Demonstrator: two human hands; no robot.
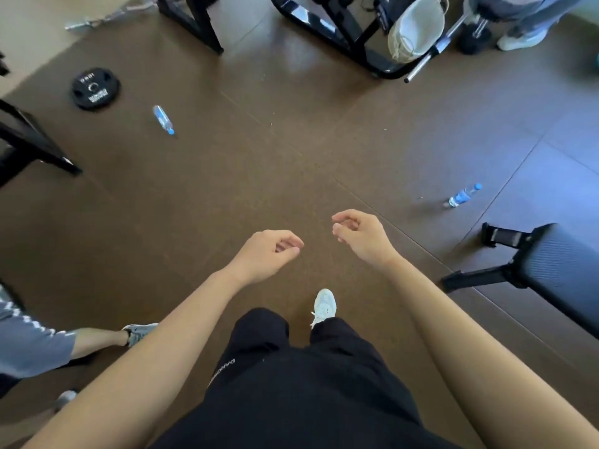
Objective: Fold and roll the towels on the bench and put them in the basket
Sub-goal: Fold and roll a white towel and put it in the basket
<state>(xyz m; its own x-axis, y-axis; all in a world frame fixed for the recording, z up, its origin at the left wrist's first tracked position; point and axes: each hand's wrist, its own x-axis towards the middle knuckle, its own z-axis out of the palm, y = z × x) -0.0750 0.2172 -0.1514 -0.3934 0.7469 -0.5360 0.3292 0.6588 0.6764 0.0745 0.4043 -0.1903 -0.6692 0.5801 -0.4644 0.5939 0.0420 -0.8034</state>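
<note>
- The left grip (269, 254), a bare hand, hangs over the brown floor (227, 189) with its fingers loosely curled and the thumb near the forefinger; it holds nothing
- The right grip (359, 236), also a bare hand, is just to the right of the left grip and a little further forward; its fingers are loosely curled too, and nothing is inside it
- The two grips are near each other but do not touch
- The worktop (564, 273), a dark padded bench, stands to the right of the right grip at the edge of the view; only one end, with a black foot, is visible
- The basket (418, 27), pale and woven, is well ahead of the right grip and to its right; it leans tilted against a black metal frame (340, 30), with a metal bar (431, 56) just beside it
- One water bottle (463, 196) with a blue cap lies on the floor to the right of the right grip, ahead of the worktop
- A second water bottle (163, 119) lies ahead and to the left of the left grip, and a black weight plate (95, 88) lies further left
- Under the grips are the person's black trousers (291, 384) and one white shoe (324, 304)
- Low and to the left of the left grip is another person's grey sleeve (29, 341)
</note>
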